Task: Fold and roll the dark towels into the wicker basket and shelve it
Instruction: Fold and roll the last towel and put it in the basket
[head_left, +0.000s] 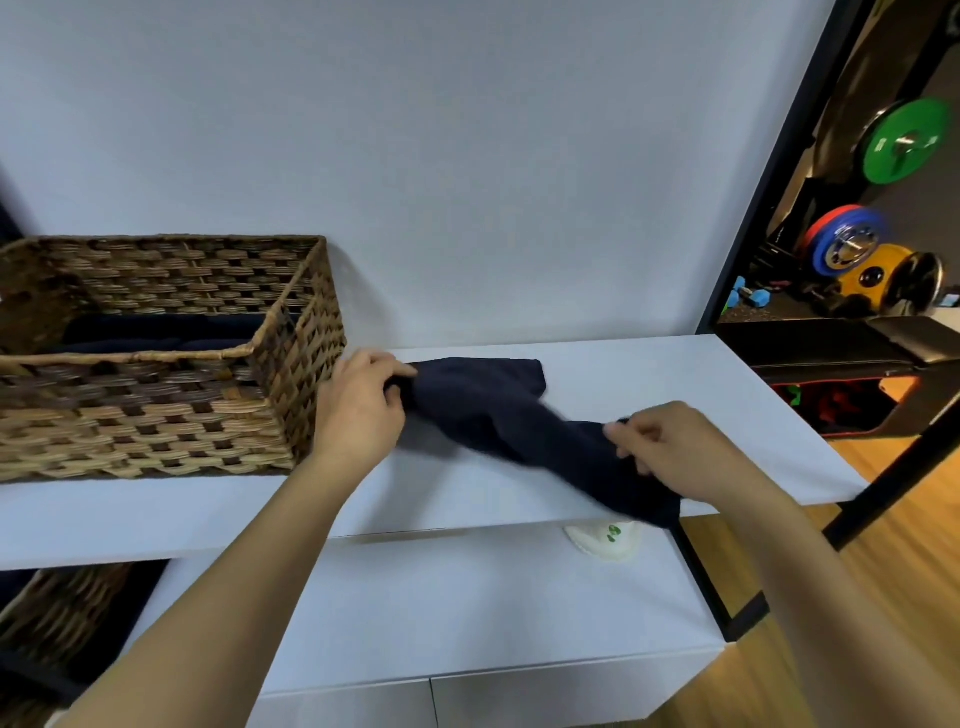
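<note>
A dark towel (498, 421) lies stretched across the white shelf (623, 374), running from about ten o'clock down to four o'clock, its lower end hanging just past the shelf's front edge. The left hand (363, 405) grips the towel's upper end, fingers curled over the cloth with the thumb on top, right beside the basket's corner. The right hand (670, 447) pinches the towel's lower part, fingers bent round a fold of the cloth. The middle of the towel looks blurred.

The wicker basket (156, 426) stands on the same shelf at nine o'clock from the hands, against the wall (467, 156). Inside it, low down, lie more dark towels (166, 332), partly hidden by the near rim.

Below the shelf is a white cabinet top (441, 613); on it at five o'clock from the right hand sits a small white thing with a green mark (608, 540), half hidden by the towel's end. Another wicker basket (57, 608) shows at seven o'clock under the shelf. At two o'clock, past a black frame (769, 176), stand coloured weight plates (904, 140)
</note>
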